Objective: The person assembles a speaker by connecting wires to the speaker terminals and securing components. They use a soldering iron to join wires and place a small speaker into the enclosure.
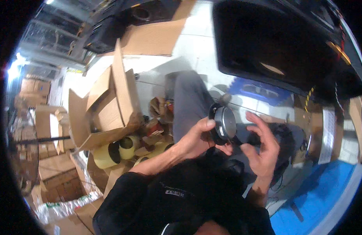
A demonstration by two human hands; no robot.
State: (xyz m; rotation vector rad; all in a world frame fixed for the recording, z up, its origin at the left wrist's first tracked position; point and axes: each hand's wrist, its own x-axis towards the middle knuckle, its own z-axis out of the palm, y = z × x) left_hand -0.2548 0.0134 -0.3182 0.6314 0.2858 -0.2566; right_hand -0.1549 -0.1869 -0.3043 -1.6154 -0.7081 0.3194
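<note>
My left hand [202, 135] grips a round speaker driver [226, 122] by its black rim, with the thumb on the near edge and fingertips underneath. The driver has a wide black flange and a flat silver-grey back, and it is tilted on edge above my lap. A small pale label shows on its side. Just right of the driver my right hand [264, 147] hovers, its fingers curved and apart, with nothing visible in them. My grey-trousered knee [190, 94] is behind the driver.
A large black cabinet [267, 43] stands at the far right, near a blue plastic piece [259, 91]. To the left sits an open cardboard box [106, 105], with pale yellow tubes [104, 156] close by. Flat cardboard [153, 39] lies farther off; a blue surface [314, 199] fills the lower right.
</note>
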